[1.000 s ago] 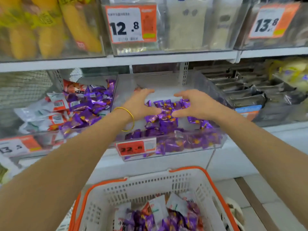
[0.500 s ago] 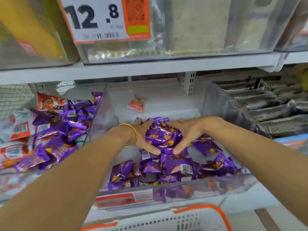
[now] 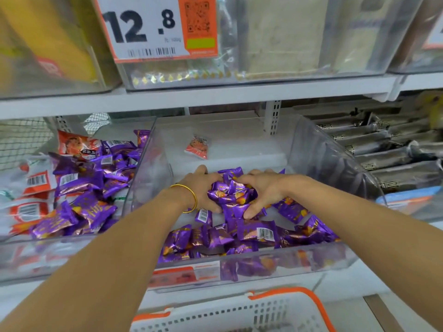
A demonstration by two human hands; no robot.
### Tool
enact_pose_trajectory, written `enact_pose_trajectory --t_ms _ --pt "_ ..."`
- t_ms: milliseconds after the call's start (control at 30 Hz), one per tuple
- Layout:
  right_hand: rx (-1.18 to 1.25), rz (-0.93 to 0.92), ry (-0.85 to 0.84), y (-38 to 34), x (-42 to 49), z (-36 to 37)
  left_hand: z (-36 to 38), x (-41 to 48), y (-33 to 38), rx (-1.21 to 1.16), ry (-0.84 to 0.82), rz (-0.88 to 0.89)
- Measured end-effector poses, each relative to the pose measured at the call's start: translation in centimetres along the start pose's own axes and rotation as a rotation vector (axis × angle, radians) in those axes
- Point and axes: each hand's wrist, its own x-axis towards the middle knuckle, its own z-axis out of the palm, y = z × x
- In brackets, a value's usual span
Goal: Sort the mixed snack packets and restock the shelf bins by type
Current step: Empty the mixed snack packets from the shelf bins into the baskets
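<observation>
A heap of purple snack packets (image 3: pixel 231 194) was gripped between the left hand (image 3: pixel 203 188) and the right hand (image 3: pixel 267 190), the fingers (image 3: pixel 247 179) of both curled round it, low inside the middle clear bin (image 3: pixel 330 161). More purple packets were spread along that bin's front. One orange-red packet (image 3: pixel 197 147) was left at its back. The left bin (image 3: pixel 60 255) was seen mixed with purple, red and white packets, so sorting was judged only partly done.

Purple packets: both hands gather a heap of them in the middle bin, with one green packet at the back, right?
No: the head view shows the lone packet at the back of the middle bin is red-orange, not green. The rest holds.
</observation>
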Motion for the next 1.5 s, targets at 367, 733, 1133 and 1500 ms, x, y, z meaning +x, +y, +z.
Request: enact_pose_trajectory --t_ms 367,733,1133,1500 --pt "0.257 -0.134 0.354 -0.3 -1.7 0.6 -3.2 -2.2 2.0 0.060 0.143 -0.033" --pt "0.442 -0.179 0.740 -4.6 -19.0 -4.2 -9.5 -17.0 6.7 -0.344 0.513 0.119" --pt "0.430 0.031 -0.082 -11.2 -25.0 17.5 7.9 -30.3 7.4 -0.149 -0.362 0.015" --pt "0.519 0.060 0.691 -5.5 -20.7 1.3 -6.1 -18.0 8.0 -0.634 0.226 0.032"
